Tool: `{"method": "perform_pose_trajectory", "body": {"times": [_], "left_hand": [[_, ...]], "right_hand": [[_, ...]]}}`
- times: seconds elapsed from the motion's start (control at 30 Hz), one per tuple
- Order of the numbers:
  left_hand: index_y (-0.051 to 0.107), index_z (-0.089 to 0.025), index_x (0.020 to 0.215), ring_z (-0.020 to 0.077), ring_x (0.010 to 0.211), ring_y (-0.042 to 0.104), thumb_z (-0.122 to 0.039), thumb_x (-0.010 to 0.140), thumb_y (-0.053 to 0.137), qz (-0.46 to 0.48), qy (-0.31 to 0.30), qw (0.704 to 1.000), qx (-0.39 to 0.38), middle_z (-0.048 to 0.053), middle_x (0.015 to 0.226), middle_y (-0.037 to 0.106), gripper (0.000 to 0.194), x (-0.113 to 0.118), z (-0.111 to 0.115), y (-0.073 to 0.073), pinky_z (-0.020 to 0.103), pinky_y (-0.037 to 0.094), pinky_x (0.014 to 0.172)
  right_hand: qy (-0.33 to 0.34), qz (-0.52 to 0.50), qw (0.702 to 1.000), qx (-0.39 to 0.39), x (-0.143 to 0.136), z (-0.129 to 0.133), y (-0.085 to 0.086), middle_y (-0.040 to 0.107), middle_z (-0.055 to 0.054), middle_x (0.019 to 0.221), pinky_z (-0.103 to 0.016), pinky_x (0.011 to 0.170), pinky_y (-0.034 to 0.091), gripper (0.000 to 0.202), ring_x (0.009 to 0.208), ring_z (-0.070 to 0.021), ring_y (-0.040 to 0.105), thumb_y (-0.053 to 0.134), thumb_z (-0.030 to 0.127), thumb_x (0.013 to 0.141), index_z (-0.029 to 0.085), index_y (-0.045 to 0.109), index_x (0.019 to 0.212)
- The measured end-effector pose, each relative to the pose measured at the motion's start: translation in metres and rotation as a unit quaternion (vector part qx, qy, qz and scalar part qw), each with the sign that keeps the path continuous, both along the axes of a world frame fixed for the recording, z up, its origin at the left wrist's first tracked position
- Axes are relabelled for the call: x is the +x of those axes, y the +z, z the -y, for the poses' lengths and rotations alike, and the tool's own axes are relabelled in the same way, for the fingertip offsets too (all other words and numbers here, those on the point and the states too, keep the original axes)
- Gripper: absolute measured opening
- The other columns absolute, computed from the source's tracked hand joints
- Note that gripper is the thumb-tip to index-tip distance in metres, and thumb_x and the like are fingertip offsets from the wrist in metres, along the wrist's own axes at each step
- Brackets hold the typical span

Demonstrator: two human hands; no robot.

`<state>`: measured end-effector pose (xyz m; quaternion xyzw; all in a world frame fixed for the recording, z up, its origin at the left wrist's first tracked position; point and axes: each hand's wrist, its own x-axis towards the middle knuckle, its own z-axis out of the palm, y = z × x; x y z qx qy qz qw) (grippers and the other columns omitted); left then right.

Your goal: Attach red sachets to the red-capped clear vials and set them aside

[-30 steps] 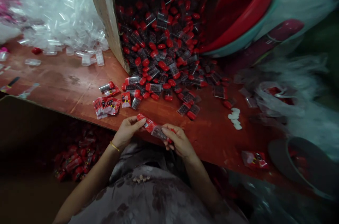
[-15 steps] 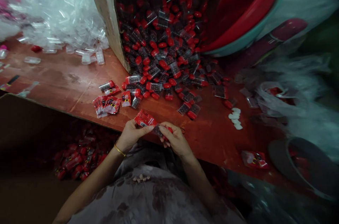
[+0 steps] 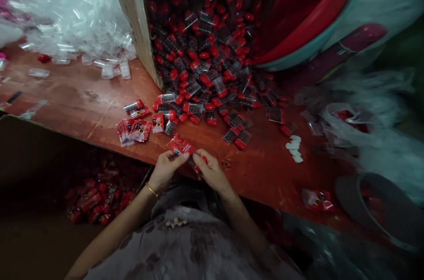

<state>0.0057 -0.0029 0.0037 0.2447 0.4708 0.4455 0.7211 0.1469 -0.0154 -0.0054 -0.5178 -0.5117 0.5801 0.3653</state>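
Observation:
My left hand (image 3: pixel 166 168) pinches a small red printed packet (image 3: pixel 180 144) between thumb and fingers at the table's front edge. Close against it, my right hand (image 3: pixel 212 174) is closed on a small clear tube with a red cap (image 3: pixel 194 165), dark inside. The tube meets the packet's lower right end; whether it is inside the packet I cannot tell. Left of my hands lies a stack of similar red packets (image 3: pixel 134 131), with one capped tube (image 3: pixel 133 106) just behind it. A single packet (image 3: pixel 158 122) rests beside the stack.
A heap of red-capped tubes (image 3: pixel 205 79) spills from a cardboard box (image 3: pixel 134 19). Clear empty tubes (image 3: pixel 76 10) are piled at left. Red and teal basins (image 3: pixel 308 19) lean at back right. White pieces (image 3: pixel 294 148) and a grey container (image 3: pixel 351 196) are at right. Filled packets (image 3: pixel 99 196) lie below.
My right hand has moved left and slightly up with the tube, closer to the packet. The packet has shifted slightly left. A small dark loop on the table now shows more fully.

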Motion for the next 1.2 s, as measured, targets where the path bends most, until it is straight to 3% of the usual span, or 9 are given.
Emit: {"method": "perform_pose_trajectory", "body": {"times": [0.1,0.23,0.37,0.53,0.67,0.77,0.9,1.07,1.2], "left_hand": [[0.070,-0.012,0.075,0.0146,0.065,0.063,-0.035,0.056,0.079,0.009,-0.012,1.000,0.013,0.004,0.072,0.071,0.032,0.003,0.001,0.000,0.029,0.050,0.072],[0.067,-0.012,0.074,0.0138,0.052,0.060,-0.036,0.058,0.078,0.021,-0.028,0.999,0.025,0.001,0.060,0.066,0.030,0.006,0.002,0.002,0.028,0.050,0.058],[0.067,-0.011,0.071,0.0116,0.052,0.059,-0.038,0.059,0.077,0.028,0.013,0.999,-0.007,0.001,0.058,0.064,0.031,0.002,0.001,0.002,0.025,0.049,0.058],[0.067,-0.010,0.064,0.0111,0.052,0.058,-0.039,0.056,0.079,0.047,-0.039,0.998,-0.010,0.004,0.058,0.065,0.032,0.000,0.003,-0.002,0.024,0.048,0.058],[0.069,-0.010,0.068,0.0119,0.054,0.059,-0.037,0.059,0.077,0.028,-0.068,0.997,0.020,0.004,0.060,0.066,0.030,-0.007,0.005,-0.001,0.025,0.049,0.061],[0.070,-0.010,0.068,0.0130,0.058,0.061,-0.037,0.059,0.077,0.020,-0.099,0.995,0.026,0.005,0.063,0.068,0.029,-0.017,0.004,-0.003,0.025,0.050,0.064],[0.072,-0.010,0.074,0.0166,0.065,0.065,-0.038,0.058,0.078,0.016,-0.095,0.995,-0.005,0.009,0.072,0.071,0.033,-0.033,0.007,-0.009,0.028,0.050,0.071],[0.071,-0.011,0.081,0.0180,0.067,0.065,-0.037,0.054,0.080,-0.077,-0.032,0.995,-0.054,0.009,0.077,0.072,0.038,-0.078,0.028,-0.016,0.027,0.049,0.069],[0.070,-0.015,0.082,0.0213,0.066,0.064,-0.045,0.054,0.076,-0.284,-0.036,0.955,-0.078,0.005,0.073,0.072,0.041,-0.158,0.057,-0.028,0.027,0.047,0.060]], "right_hand": [[-0.001,-0.008,1.000,-0.019,-0.002,-0.003,0.002,0.043,0.007,0.056,-0.017,0.039,0.034,0.038,0.042,-0.0065,0.039,0.045,0.058,0.082,0.021,0.048,0.076],[-0.028,-0.115,0.992,-0.048,-0.007,0.002,-0.003,0.047,0.005,0.065,-0.019,0.040,0.040,0.040,0.042,-0.0064,0.040,0.036,0.060,0.084,0.023,0.049,0.092],[-0.015,-0.187,0.982,-0.024,-0.006,0.010,-0.006,0.056,0.003,0.079,-0.022,0.048,0.047,0.034,0.041,-0.0041,0.044,0.048,0.049,0.084,0.025,0.047,0.109],[-0.051,-0.083,0.995,0.008,-0.003,0.006,-0.002,0.060,0.005,0.065,-0.018,0.042,0.043,0.032,0.040,-0.0048,0.049,0.059,0.040,0.078,0.021,0.052,0.102],[-0.021,-0.054,0.998,0.000,-0.005,0.002,0.003,0.060,0.005,0.063,-0.019,0.040,0.045,0.048,0.045,-0.0077,0.052,0.062,0.039,0.075,0.021,0.052,0.118],[-0.003,-0.025,1.000,0.009,-0.008,0.001,0.003,0.062,0.004,0.065,-0.019,0.040,0.045,0.045,0.048,-0.0090,0.054,0.062,0.037,0.075,0.022,0.058,0.117],[0.005,0.043,0.996,0.072,-0.021,0.000,-0.002,0.069,0.002,0.077,-0.026,0.054,0.052,0.039,0.059,-0.0135,0.060,0.062,0.037,0.077,0.027,0.062,0.114],[0.115,0.193,0.950,0.216,-0.049,-0.005,-0.009,0.068,-0.001,0.069,-0.028,0.066,0.049,0.028,0.064,-0.0174,0.062,0.063,0.041,0.077,0.026,0.069,0.101],[0.069,0.277,0.915,0.284,-0.046,-0.022,-0.010,0.069,-0.006,0.077,-0.030,0.074,0.047,0.035,0.072,-0.0189,0.063,0.056,0.043,0.083,0.020,0.064,0.108]]}}
